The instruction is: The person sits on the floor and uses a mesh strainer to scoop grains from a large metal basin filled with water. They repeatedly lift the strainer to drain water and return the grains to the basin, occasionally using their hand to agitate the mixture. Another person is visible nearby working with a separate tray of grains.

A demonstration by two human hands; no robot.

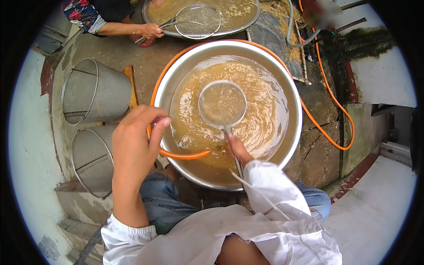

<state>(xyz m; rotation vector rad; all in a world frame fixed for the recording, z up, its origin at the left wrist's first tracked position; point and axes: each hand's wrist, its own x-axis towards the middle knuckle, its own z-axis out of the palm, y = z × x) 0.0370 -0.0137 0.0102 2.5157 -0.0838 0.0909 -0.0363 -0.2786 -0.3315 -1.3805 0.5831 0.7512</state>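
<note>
A wide metal basin (pixel 295 128) of cloudy water with yellowish-brown grain-like bits afloat stands before me. My right hand (pixel 239 151) is closed round the handle of a round mesh strainer (pixel 222 104); its mesh is at the water, level with the swirling bits. Over the basin's left rim hovers my left hand (pixel 139 137), its fingers curled and thumb against the index finger; what they hold, if anything, is hidden. Behind this hand an orange hose (pixel 187 156) crosses the rim, its end over the basin's near left part.
At left stand two mesh buckets (pixel 99 95) with wire handles. A co-worker's hand (pixel 151 31) holds another strainer (pixel 197 21) over a second basin (pixel 254 20) at the far side. Orange hose (pixel 351 132) loops along the floor at right; wet grain lies on a dark sheet (pixel 276 39).
</note>
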